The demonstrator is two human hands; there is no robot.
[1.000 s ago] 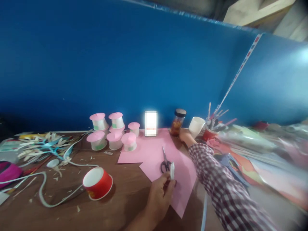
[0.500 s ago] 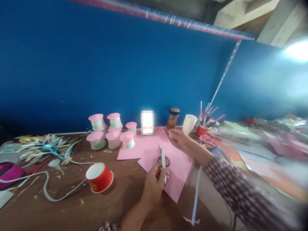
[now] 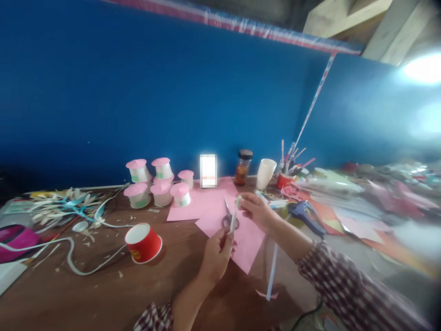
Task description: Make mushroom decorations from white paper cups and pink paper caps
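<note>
My left hand (image 3: 216, 257) is closed around the lower end of a narrow white strip (image 3: 233, 219), which points upward. Just right of its top end, my right hand (image 3: 255, 210) pinches a small pale green piece (image 3: 238, 200); whether the piece touches the strip I cannot tell. Behind the strip, scissors (image 3: 227, 211) with dark handles lie on pink paper sheets (image 3: 250, 253). A red paper cup (image 3: 146, 248) stands to the left of my left hand.
Several small white cups with pink lids (image 3: 137, 195) stand at the back left. A dark-lidded jar (image 3: 243, 170), a white cup (image 3: 265, 174) and a red pot of pens (image 3: 285, 179) line the back. A glue gun (image 3: 306, 216) lies right; shavings and a white cable (image 3: 72, 262) lie left.
My right hand has come from near the jar down and toward me, to the top of the white strip. My left hand keeps its hold on the strip.
</note>
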